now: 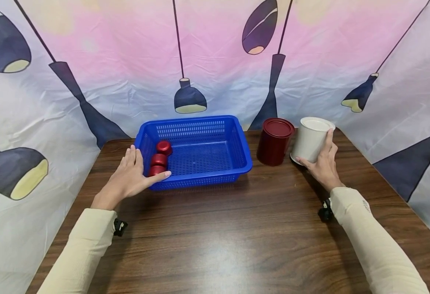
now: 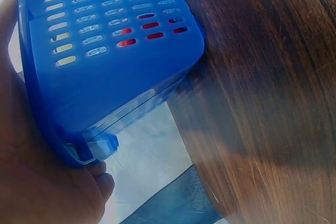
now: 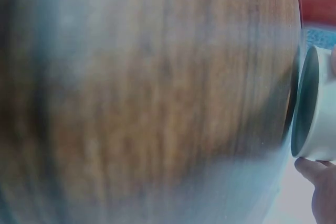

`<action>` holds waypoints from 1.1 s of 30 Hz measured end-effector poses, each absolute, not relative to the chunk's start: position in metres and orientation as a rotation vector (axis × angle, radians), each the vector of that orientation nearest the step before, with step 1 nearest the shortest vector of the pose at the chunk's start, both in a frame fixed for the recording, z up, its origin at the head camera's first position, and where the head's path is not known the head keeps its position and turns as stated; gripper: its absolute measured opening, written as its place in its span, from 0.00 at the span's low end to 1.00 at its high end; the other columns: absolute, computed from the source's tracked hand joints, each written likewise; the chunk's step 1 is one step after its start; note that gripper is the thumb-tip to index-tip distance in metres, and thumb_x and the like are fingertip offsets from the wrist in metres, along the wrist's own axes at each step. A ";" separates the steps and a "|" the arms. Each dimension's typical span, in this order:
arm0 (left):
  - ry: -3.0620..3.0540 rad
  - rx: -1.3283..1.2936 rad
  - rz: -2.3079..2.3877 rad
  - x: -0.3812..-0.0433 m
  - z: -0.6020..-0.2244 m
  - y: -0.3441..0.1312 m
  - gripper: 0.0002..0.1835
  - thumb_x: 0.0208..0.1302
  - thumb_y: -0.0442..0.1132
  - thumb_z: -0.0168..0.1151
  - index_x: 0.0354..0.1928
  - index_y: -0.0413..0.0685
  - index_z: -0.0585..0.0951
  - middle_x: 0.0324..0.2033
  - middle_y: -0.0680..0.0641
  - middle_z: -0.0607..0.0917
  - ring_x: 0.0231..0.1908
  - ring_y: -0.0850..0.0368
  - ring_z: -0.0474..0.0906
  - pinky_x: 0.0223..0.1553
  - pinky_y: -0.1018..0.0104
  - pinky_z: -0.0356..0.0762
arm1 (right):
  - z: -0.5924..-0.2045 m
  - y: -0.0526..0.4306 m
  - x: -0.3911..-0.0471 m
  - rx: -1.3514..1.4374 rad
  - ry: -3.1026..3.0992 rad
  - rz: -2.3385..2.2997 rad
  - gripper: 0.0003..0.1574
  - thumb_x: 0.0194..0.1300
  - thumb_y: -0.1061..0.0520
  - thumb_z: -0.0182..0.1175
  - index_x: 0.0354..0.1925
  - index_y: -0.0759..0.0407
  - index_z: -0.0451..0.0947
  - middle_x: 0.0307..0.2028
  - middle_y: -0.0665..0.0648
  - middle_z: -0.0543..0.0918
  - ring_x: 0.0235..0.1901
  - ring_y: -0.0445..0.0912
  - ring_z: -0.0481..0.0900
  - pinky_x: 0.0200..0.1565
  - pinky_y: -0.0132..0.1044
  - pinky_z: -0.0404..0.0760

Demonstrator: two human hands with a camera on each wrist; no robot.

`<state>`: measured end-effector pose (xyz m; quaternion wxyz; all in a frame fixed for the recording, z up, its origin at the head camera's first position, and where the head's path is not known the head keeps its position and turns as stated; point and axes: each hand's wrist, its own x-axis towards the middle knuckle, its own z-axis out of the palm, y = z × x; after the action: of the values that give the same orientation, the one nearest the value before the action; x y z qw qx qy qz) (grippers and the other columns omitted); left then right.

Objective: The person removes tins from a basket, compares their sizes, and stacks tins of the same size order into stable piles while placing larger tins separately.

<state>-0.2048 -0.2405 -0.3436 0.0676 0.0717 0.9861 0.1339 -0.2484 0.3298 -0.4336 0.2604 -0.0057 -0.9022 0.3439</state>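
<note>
A blue plastic basket with slotted walls stands at the back of the table. Three small red, rounded metallic pieces lie along its left end. My left hand rests over the basket's front left corner, fingers straight along the left rim and thumb stretched over the front rim. On the right, my right hand grips a white can, thumb low on its near side and fingers up its right side. The can leans, and its underside shows in the right wrist view. Just left of it stands a dark red lidded can.
The wooden table reaches forward to a printed cloth backdrop right behind the basket and cans. The red can stands between the basket's right end and the white can, close to both.
</note>
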 end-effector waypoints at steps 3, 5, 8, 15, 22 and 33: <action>2.969 0.218 0.402 -0.205 -0.343 -0.240 0.72 0.57 0.83 0.48 0.75 0.24 0.36 0.75 0.26 0.29 0.75 0.27 0.25 0.71 0.29 0.37 | -0.433 0.329 -0.245 -0.007 -2.436 0.928 0.84 0.52 0.58 0.80 0.80 0.48 0.23 0.68 0.81 0.48 0.67 0.72 0.57 0.59 0.72 0.65; 2.966 0.216 0.405 -0.205 -0.343 -0.240 0.72 0.57 0.83 0.48 0.75 0.24 0.36 0.75 0.26 0.29 0.75 0.28 0.24 0.71 0.29 0.37 | -0.433 0.329 -0.244 -0.008 -2.434 0.924 0.84 0.53 0.58 0.79 0.80 0.47 0.24 0.68 0.81 0.49 0.67 0.73 0.58 0.58 0.73 0.65; 2.960 0.212 0.414 -0.204 -0.343 -0.240 0.72 0.57 0.83 0.48 0.75 0.24 0.35 0.75 0.27 0.28 0.75 0.28 0.24 0.70 0.29 0.37 | -0.433 0.329 -0.242 -0.021 -2.435 0.921 0.83 0.53 0.58 0.79 0.80 0.46 0.24 0.67 0.81 0.49 0.66 0.74 0.59 0.57 0.74 0.66; 2.958 0.205 0.418 -0.204 -0.343 -0.240 0.72 0.57 0.83 0.47 0.75 0.25 0.35 0.75 0.27 0.28 0.75 0.28 0.24 0.70 0.29 0.36 | -0.433 0.330 -0.239 -0.067 -2.418 0.939 0.82 0.53 0.59 0.79 0.80 0.45 0.25 0.68 0.80 0.51 0.62 0.77 0.63 0.56 0.74 0.66; 2.954 0.203 0.416 -0.204 -0.344 -0.241 0.73 0.57 0.83 0.47 0.75 0.25 0.35 0.75 0.27 0.28 0.75 0.28 0.24 0.70 0.29 0.36 | -0.430 0.332 -0.237 -0.041 -2.421 0.932 0.81 0.54 0.58 0.79 0.81 0.44 0.27 0.68 0.79 0.52 0.63 0.75 0.63 0.55 0.74 0.67; 2.954 0.187 0.428 -0.204 -0.343 -0.240 0.73 0.55 0.85 0.46 0.76 0.26 0.35 0.76 0.28 0.28 0.75 0.30 0.23 0.70 0.28 0.37 | -0.399 0.336 -0.227 0.088 -2.343 0.891 0.79 0.49 0.65 0.80 0.80 0.57 0.34 0.67 0.80 0.52 0.65 0.71 0.58 0.62 0.67 0.65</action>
<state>-0.2044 -0.2403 -0.3426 0.0753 0.0624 0.9850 0.1425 -0.2274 0.3361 -0.3987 0.3116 0.0332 -0.8876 0.3375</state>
